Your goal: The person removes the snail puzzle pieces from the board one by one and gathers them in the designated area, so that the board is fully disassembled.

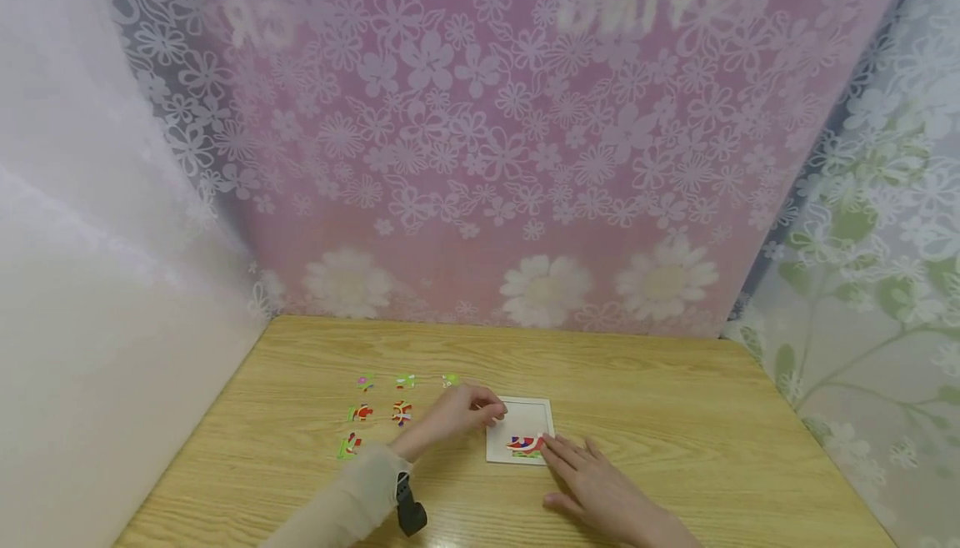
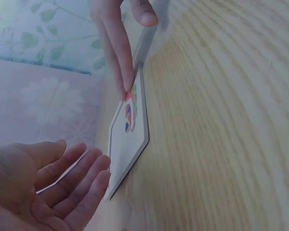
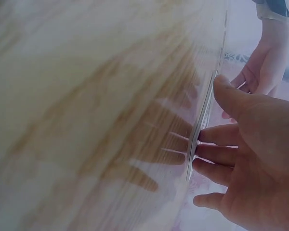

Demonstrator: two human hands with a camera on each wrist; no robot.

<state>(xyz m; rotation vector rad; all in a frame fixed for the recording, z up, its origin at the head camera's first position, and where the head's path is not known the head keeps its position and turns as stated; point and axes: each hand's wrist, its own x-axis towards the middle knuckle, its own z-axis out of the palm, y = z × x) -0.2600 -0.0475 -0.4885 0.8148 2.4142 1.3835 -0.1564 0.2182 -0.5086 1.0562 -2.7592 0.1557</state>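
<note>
A square white puzzle tray (image 1: 521, 416) lies on the table, its raised rim around a bare white base. In its lower right part sit colourful puzzle pieces (image 1: 522, 446) in red, blue, white and green. My right hand (image 1: 600, 481) reaches in from the right, straight fingertips resting on the tray's right rim beside these pieces. Over the tray's left side hovers my left hand (image 1: 457, 413), its fingers loosely bent. The left wrist view shows no piece in that left hand (image 2: 62, 185).
Several loose puzzle pieces (image 1: 361, 413) lie spread in rows on the wooden table (image 1: 637, 389), left of the tray. A dark strap (image 1: 408, 506) circles the left wrist. Flower-patterned curtains (image 1: 487, 156) stand behind the table, with a pale wall (image 1: 112, 281) at left.
</note>
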